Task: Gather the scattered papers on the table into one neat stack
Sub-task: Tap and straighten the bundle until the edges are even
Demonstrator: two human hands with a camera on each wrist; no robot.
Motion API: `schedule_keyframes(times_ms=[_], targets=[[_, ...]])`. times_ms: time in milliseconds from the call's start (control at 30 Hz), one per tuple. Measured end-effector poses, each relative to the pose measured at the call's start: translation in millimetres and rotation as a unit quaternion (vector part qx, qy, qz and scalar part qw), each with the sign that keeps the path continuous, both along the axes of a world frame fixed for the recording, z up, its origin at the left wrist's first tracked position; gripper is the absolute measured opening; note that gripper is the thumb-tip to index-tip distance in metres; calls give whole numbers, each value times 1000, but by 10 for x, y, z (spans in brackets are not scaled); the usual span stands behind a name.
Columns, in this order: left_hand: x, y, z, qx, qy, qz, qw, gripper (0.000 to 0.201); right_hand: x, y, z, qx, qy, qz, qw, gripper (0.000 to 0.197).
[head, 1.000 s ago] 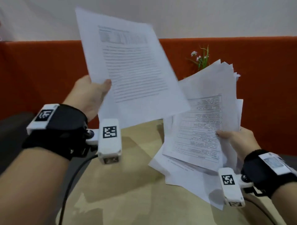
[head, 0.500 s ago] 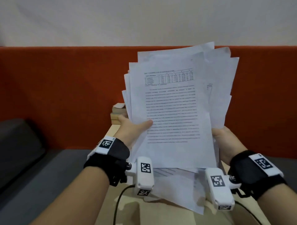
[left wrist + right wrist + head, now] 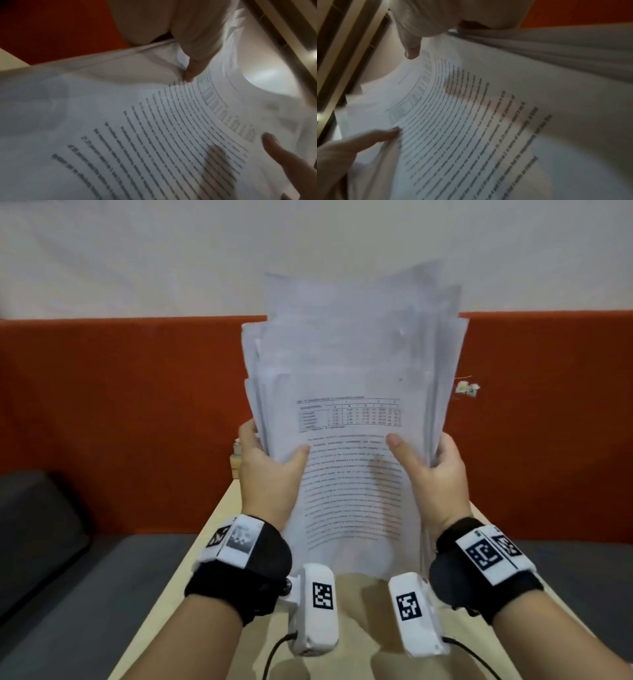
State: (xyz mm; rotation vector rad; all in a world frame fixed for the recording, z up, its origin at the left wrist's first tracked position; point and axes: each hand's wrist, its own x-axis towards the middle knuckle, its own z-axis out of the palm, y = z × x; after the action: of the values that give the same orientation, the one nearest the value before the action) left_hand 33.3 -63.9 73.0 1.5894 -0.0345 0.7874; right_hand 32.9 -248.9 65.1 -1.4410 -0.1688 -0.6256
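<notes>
A thick bundle of white printed papers (image 3: 352,392) stands upright in the air above the light wooden table (image 3: 219,529), its top edges uneven. My left hand (image 3: 270,470) grips the bundle's left edge, thumb pressed on the front sheet. My right hand (image 3: 428,467) grips the right edge the same way, thumb on the printed text. In the left wrist view the front sheet (image 3: 154,135) fills the frame, with my left thumb (image 3: 190,73) on it. The right wrist view shows the same sheet (image 3: 471,121) under my right thumb (image 3: 411,48).
An orange partition (image 3: 120,405) runs behind the table, with a dark grey seat (image 3: 68,559) to the left. A small stack of objects (image 3: 236,463) sits at the table's far left corner. A small white flower (image 3: 467,388) peeks out right of the papers.
The left hand brought its single sheet onto the right hand's pile. Both hands now hold the bundle by its sides, more upright and squared than before.
</notes>
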Motion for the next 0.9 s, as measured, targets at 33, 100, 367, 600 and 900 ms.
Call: schedule_keyframes(times_ms=[33,100,367,600,900], targets=[[4,23,-5,-2,-9,3,1000,57,15,-9,-3,8,-9,-11,1000,43],[-2,8,-20,7,-14,-20,1000,50,37,-2,-2,14,-15,-17,1000,41],[-50,-21,4,-22,-40,-24,999,53,6,-32,-4,47,-50,-26,997,27],[-74,-17,3,-10,-40,-35,999,49,-13,5,90,10,-73,-25,997,26],[-152,-59,-15,36,-52,-27,998,41,-113,75,122,4,-105,-29,994,17]])
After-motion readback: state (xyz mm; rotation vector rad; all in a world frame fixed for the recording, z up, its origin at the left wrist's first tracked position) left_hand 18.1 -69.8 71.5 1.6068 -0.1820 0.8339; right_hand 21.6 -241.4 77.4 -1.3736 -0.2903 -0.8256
